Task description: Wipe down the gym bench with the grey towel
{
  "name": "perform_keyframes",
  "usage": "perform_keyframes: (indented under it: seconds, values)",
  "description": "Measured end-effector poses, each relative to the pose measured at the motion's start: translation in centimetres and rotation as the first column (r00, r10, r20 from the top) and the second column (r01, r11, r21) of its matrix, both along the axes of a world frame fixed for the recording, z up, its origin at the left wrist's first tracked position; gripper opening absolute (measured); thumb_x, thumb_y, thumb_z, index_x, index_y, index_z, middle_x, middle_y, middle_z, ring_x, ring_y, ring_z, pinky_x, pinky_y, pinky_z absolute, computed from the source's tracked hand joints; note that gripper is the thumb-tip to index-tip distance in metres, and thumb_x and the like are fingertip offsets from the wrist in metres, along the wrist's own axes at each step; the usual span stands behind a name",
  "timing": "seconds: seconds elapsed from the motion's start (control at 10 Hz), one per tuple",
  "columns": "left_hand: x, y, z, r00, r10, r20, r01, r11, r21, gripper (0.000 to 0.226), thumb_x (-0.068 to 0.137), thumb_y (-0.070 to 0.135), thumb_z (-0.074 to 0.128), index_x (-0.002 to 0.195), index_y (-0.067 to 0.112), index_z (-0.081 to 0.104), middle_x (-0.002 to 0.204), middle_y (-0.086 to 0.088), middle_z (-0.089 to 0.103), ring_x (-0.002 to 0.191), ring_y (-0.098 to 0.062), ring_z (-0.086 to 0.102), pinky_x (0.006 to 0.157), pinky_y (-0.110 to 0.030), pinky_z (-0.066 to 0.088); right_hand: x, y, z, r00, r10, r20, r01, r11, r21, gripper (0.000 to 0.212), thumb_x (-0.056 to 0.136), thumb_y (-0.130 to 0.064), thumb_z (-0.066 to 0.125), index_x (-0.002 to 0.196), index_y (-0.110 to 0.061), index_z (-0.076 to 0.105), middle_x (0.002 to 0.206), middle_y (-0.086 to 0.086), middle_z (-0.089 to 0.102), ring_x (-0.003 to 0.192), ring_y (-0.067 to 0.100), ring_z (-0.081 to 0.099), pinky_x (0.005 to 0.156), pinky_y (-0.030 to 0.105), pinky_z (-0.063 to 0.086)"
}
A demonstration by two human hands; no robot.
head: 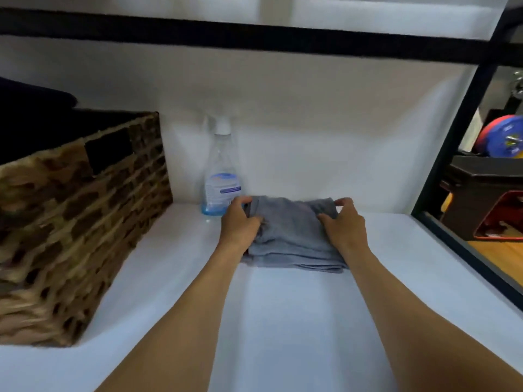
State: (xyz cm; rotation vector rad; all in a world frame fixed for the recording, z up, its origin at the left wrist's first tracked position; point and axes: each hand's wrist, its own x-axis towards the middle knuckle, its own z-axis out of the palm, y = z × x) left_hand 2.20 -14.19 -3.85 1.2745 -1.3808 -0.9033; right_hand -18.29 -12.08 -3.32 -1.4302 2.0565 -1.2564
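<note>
At both sides of the grey towel (291, 230), which lies folded on the white shelf (283, 321), the left hand (240, 219) and the right hand (342, 222) each grip one edge of it. The spray bottle (222, 176) stands just beside the towel's far left corner, so I think a quick lift could knock it over.

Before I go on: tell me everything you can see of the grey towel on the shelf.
The grey folded cloth towel is soft-looking fabric, folded into several layers whose edges show at the near side. It lies flat on the white shelf, just right of the clear plastic spray bottle. The left hand grips its left edge and the right hand its far right corner.
</note>
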Motion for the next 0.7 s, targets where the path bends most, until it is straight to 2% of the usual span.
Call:
perform_keyframes:
  seconds: [0.1,0.2,0.3,0.4,0.5,0.6,0.7]
  values:
    - [-0.3,-1.8,0.2,0.999,0.018,0.044,-0.017,1.000,-0.014,0.040,0.079,-0.002,0.059,0.115,0.015,0.058,0.104,0.001,0.059,0.094,-0.016,0.057,0.073,-0.018,0.044,0.1,-2.1,-0.2,1.000,-0.012,-0.028,0.012,1.000,-0.002,0.043,0.090,-0.022,0.061,0.126,-0.014,0.040,0.107,0.020,0.063,0.081,0.028,0.053,0.073,0.033,0.040]
    - [-0.6,-2.3,0.5,0.994,0.044,0.097,-0.042,0.999,-0.030,0.036,0.080,-0.001,0.057,0.113,0.013,0.060,0.100,0.002,0.058,0.089,-0.014,0.055,0.071,-0.016,0.041,-0.1,-3.0,-0.5,0.999,-0.027,-0.043,0.026,1.000,-0.013,0.045,0.089,-0.023,0.062,0.127,-0.012,0.040,0.107,0.019,0.062,0.081,0.028,0.051,0.074,0.034,0.040]
    - [-0.9,-2.0,0.5,0.988,0.049,0.149,-0.043,0.998,-0.038,0.029,0.081,0.000,0.054,0.108,0.011,0.060,0.099,-0.003,0.061,0.083,-0.013,0.053,0.059,-0.007,0.038,-0.2,-2.7,-0.8,0.996,-0.072,-0.049,0.071,0.997,-0.032,0.052,0.087,-0.023,0.064,0.130,-0.011,0.038,0.107,0.018,0.062,0.083,0.028,0.052,0.074,0.033,0.038]
    - [-1.3,-1.8,0.7,0.968,0.046,0.246,-0.042,0.999,-0.022,0.034,0.085,0.003,0.053,0.119,0.004,0.058,0.114,-0.013,0.063,0.098,-0.021,0.056,0.077,-0.014,0.041,-0.1,-2.1,-0.3,0.993,-0.114,0.017,0.115,0.989,-0.095,0.061,0.085,-0.032,0.069,0.133,-0.008,0.040,0.111,0.017,0.063,0.099,0.033,0.058,0.078,0.031,0.037]
    - [-1.8,-0.9,1.5,0.885,0.032,0.464,-0.054,0.998,0.034,0.047,0.092,0.022,0.056,0.135,0.004,0.046,0.137,-0.019,0.049,0.126,-0.033,0.045,0.106,-0.040,0.038,-0.9,-1.1,0.0,0.952,-0.122,0.280,0.173,0.971,-0.164,0.056,0.089,-0.043,0.062,0.131,-0.011,0.044,0.115,0.011,0.062,0.102,0.026,0.056,0.085,0.030,0.039]
    - [-1.4,1.8,2.8,0.715,-0.047,0.698,-0.091,0.983,0.159,0.067,0.090,0.048,0.055,0.143,0.014,0.033,0.146,-0.019,0.030,0.131,-0.038,0.035,0.106,-0.048,0.036,-2.1,1.2,1.0,0.902,-0.113,0.417,0.185,0.973,-0.136,0.041,0.093,-0.037,0.057,0.124,-0.013,0.052,0.115,0.007,0.063,0.101,0.023,0.059,0.092,0.039,0.047]
    - [-0.1,5.2,3.9,0.681,-0.071,0.729,-0.088,0.980,0.178,0.053,0.089,0.046,0.057,0.131,0.017,0.043,0.135,-0.017,0.041,0.121,-0.036,0.044,0.099,-0.047,0.041,-1.1,5.0,1.9,0.938,-0.070,0.340,0.112,0.988,-0.107,0.022,0.093,-0.029,0.055,0.110,-0.016,0.060,0.106,0.007,0.066,0.098,0.025,0.062,0.083,0.037,0.050]
